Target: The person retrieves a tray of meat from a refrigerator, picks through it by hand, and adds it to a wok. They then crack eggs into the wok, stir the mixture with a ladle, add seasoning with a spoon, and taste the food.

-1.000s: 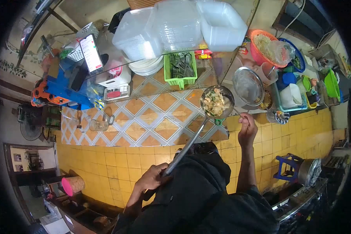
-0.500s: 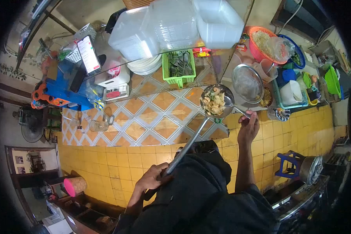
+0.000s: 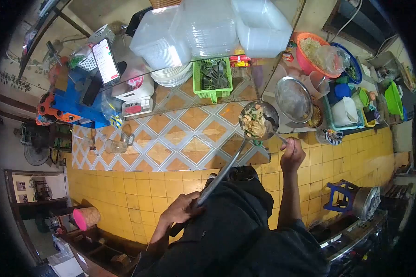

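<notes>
My left hand (image 3: 182, 208) is closed round the lower end of the long handle of a large metal ladle (image 3: 226, 171). Its bowl hangs over the near right corner of the tiled counter, holding pieces of cooked food (image 3: 254, 123). My right hand (image 3: 293, 155) is closed on the thin handle of a metal spoon (image 3: 280, 137), whose head reaches into the ladle's bowl and is partly hidden. To the right of the bowl lies a round metal lid or plate (image 3: 294, 99).
On the tiled counter (image 3: 182, 134) are a green cutlery basket (image 3: 212, 94) and a glass mug (image 3: 116, 146). Plates (image 3: 171, 76) and plastic containers (image 3: 254, 44) stand behind. A red basin (image 3: 300, 51) of food is at right. A blue stool (image 3: 339, 196) stands on the yellow floor.
My right hand has shifted slightly left and down with the spoon. The food in the ladle's bowl lies differently, with green and orange bits showing. My left hand stays almost still.
</notes>
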The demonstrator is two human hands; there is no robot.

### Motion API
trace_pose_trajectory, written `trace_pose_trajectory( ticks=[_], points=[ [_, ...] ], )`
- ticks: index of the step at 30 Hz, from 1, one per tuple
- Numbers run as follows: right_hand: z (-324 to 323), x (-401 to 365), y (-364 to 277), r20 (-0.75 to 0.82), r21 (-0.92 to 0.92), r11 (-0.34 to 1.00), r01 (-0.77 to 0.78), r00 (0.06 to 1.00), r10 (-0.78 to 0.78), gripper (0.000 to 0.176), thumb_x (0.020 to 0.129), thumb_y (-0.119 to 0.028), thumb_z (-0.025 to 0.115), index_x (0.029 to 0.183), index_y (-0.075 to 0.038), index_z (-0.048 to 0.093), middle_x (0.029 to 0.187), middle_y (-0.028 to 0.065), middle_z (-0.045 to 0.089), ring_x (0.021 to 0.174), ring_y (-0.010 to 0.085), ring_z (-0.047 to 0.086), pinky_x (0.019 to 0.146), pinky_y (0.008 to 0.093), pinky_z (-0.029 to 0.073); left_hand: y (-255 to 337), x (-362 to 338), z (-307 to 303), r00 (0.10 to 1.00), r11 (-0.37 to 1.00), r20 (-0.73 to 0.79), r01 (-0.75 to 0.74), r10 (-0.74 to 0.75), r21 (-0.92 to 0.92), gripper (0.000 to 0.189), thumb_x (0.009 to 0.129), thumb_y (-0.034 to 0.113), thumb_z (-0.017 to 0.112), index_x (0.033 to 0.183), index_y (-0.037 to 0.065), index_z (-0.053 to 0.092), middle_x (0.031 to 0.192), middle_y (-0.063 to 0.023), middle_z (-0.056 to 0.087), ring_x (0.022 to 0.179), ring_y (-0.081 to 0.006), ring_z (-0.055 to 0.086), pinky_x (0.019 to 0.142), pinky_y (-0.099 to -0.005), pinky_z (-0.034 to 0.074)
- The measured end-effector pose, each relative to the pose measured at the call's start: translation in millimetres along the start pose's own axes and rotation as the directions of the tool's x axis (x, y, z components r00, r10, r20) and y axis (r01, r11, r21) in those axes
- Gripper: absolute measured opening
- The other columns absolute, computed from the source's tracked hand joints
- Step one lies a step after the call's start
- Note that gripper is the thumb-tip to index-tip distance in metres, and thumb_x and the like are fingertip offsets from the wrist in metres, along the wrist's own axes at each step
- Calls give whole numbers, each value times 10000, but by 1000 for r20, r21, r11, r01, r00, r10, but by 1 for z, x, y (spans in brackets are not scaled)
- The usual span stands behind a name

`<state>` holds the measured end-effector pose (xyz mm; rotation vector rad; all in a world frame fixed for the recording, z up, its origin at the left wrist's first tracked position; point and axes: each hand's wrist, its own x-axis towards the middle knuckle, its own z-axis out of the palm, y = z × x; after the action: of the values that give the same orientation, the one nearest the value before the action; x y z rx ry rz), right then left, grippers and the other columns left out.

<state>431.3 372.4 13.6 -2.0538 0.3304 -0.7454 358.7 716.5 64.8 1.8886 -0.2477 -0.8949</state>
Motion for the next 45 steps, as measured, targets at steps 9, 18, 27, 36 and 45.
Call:
trace_pose_trajectory(
  ticks=[9,18,27,36,45],
  points=[
    [2,5,7,-148,686,700,-198,904,401,261,940,-244,432,786,-42,494,564,36,465,506,109,454,481,252,384,-8,-1,2,1000,1000,0,-13,13,25,214,765,159,652,909,42,545,617,-108,515,528,-171,484,518,-311,369],
    [-24,21,-17,-178,759,638,-126,903,390,265,949,-235,415,786,-36,481,548,34,445,473,109,423,447,240,340,-1,-5,0,997,998,49,54,-53,-23,175,788,98,625,943,40,568,690,-78,588,588,-137,533,557,-285,408],
    [-29,31,-26,-140,831,547,-103,913,384,271,953,-241,409,801,-38,507,534,27,462,455,102,413,442,238,336,-7,-6,3,997,998,59,54,-51,-42,149,784,33,621,927,31,578,701,-33,581,618,-91,515,566,-247,409],
    [-52,50,-72,-239,777,623,-88,874,422,268,942,-285,420,798,-74,497,611,2,453,511,83,376,464,235,319,-18,-10,4,1000,995,8,-29,30,-99,131,773,67,635,876,40,559,630,-75,532,550,-121,472,512,-270,359],
    [-76,62,-112,-8,955,296,4,1000,11,269,965,-322,334,842,-104,432,628,-27,408,415,62,291,409,201,269,-11,-25,-8,981,960,58,192,-184,-205,135,783,31,619,913,39,583,645,-46,605,548,-92,535,498,-237,389]
  ],
)
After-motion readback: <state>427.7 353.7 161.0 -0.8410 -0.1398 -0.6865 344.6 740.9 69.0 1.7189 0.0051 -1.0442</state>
